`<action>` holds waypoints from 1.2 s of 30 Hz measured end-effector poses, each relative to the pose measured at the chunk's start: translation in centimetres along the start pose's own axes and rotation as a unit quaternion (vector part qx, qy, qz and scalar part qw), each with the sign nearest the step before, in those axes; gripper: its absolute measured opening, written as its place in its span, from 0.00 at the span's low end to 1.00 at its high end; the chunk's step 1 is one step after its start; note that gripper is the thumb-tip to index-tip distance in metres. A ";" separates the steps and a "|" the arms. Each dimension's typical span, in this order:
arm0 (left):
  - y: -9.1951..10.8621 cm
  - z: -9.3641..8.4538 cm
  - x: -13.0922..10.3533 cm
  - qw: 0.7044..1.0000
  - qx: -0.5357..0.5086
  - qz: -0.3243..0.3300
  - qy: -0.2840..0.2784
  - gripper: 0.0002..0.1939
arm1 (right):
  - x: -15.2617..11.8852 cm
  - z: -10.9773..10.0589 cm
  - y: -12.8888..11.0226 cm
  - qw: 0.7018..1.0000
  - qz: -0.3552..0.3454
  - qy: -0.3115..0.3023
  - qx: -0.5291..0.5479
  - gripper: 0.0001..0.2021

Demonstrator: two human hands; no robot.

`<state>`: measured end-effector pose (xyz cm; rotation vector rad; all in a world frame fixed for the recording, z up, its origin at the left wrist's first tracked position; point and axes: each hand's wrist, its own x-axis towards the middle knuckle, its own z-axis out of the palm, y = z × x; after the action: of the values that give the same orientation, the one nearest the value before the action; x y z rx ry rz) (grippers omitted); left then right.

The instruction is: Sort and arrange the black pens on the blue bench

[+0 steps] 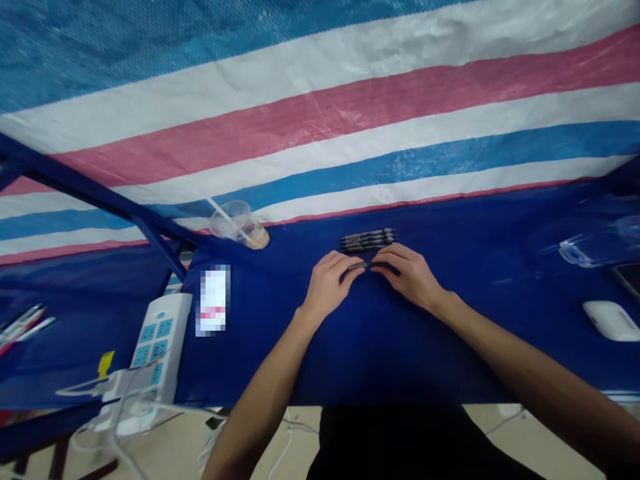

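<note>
Both hands meet over the blue tabletop [265,300], a dark pen [359,265] lying level between them. My left hand [327,283] pinches one end of it with thumb and fingers. At the other end, the fingertips of my right hand [407,273] close around it, hiding that part. Just beyond the fingers, several dark pens [367,239] lie side by side in a small stack, touching each other.
A clear plastic cup [235,223] with a straw tilts near the back edge. Left of my arms are a pixelated bright phone-like rectangle [213,300] and a power strip [160,343] with cables. On the right lie a clear bottle [595,247] and a white case [611,321].
</note>
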<state>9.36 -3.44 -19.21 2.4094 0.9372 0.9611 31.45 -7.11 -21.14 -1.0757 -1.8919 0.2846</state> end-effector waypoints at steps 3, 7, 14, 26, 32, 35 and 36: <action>0.0 0.2 -0.1 1.000 -0.007 -0.007 -0.010 0.08 | 0.1 0.1 -0.2 1.000 0.006 -0.005 0.008 0.04; -0.2 0.4 -0.3 0.999 -0.021 -0.020 -0.023 0.08 | 0.3 0.3 -0.3 1.000 0.010 -0.017 0.010 0.04; -0.4 -0.1 -0.4 0.998 -0.056 -0.018 -0.017 0.08 | 0.4 0.7 -0.5 0.998 -0.001 -0.064 -0.027 0.05; 0.0 -0.9 0.3 0.998 0.019 -0.036 -0.040 0.11 | 0.3 0.2 -0.5 0.998 -0.019 0.008 -0.055 0.02; -0.2 -0.9 0.4 0.998 0.043 -0.019 -0.028 0.14 | 0.1 0.0 -0.2 0.996 -0.043 0.000 -0.079 0.04; -0.3 -0.8 0.3 1.000 0.021 -0.001 -0.015 0.10 | 0.1 0.1 0.1 0.996 -0.039 -0.017 -0.081 0.05; -0.3 -0.8 0.3 1.000 0.017 0.004 -0.014 0.09 | 0.1 0.2 0.2 0.996 -0.037 -0.019 -0.079 0.05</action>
<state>8.80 -2.92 -18.72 2.4498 0.9425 0.9181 31.44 -6.87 -21.34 -1.1074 -2.0100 0.1148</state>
